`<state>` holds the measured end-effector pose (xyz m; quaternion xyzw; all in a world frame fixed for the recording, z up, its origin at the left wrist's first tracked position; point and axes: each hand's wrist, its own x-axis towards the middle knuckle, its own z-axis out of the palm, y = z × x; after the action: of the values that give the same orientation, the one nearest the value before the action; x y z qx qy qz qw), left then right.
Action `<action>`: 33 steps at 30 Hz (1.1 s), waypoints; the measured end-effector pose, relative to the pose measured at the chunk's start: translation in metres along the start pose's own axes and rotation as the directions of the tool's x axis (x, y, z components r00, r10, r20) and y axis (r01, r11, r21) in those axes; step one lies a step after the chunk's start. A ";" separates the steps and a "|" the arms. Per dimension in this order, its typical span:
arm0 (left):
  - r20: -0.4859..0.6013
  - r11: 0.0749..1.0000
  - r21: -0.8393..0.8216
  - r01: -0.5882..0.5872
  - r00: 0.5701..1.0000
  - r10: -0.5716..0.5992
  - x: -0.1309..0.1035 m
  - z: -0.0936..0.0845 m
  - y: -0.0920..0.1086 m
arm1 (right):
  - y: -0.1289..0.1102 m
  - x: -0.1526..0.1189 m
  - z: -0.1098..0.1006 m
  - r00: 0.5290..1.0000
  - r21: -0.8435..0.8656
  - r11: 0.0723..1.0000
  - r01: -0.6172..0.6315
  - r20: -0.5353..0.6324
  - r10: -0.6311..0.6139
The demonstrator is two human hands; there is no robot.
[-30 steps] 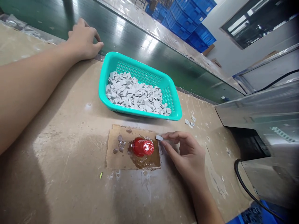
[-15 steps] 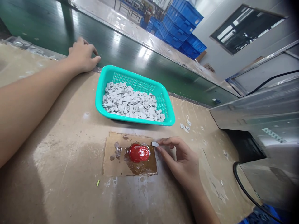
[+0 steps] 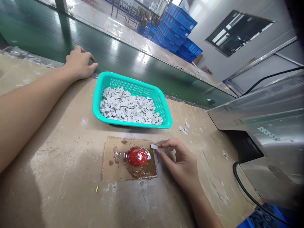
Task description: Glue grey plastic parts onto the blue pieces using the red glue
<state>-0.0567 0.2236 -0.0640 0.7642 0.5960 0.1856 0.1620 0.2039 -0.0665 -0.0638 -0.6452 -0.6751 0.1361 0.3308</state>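
Observation:
Between thumb and fingertips my right hand [image 3: 179, 156] pinches a small light-grey piece [image 3: 154, 147], just above the right edge of a cardboard sheet [image 3: 114, 172]. A glossy red cup-shaped object [image 3: 137, 156] rests on that cardboard in a wet brown patch. Behind the cardboard, a turquoise basket [image 3: 133, 124] holds a heap of light-grey pieces [image 3: 128, 106]. My left hand [image 3: 80, 63] lies at the edge of the green belt, left of the basket, its fingers apart and holding nothing.
Several loose grey pieces [image 3: 184, 128] lie right of the basket. A green belt [image 3: 114, 58] runs behind the table [image 3: 71, 202]. On the right stand a metal machine [image 3: 273, 126] and a black cable [image 3: 239, 182]. Blue crates [image 3: 175, 28] are stacked farther back.
The whole view has shifted slightly, so the basket and cardboard appear farther left. My right hand still pinches the grey piece near the cardboard; my left hand stays at the belt edge.

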 end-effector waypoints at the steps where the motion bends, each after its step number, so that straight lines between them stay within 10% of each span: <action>1: 0.003 1.000 0.000 -0.002 1.000 0.002 0.001 0.000 0.000 | 0.000 0.000 0.000 1.000 0.000 1.000 0.003 -0.001 -0.003; 33: -0.013 1.000 0.011 -0.022 1.000 0.022 0.002 0.001 -0.002 | -0.004 0.004 -0.001 0.962 -0.117 0.955 0.272 0.032 -0.270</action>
<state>-0.0574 0.2264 -0.0657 0.7704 0.5895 0.1893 0.1520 0.2015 -0.0639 -0.0591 -0.5644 -0.7666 0.0535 0.3014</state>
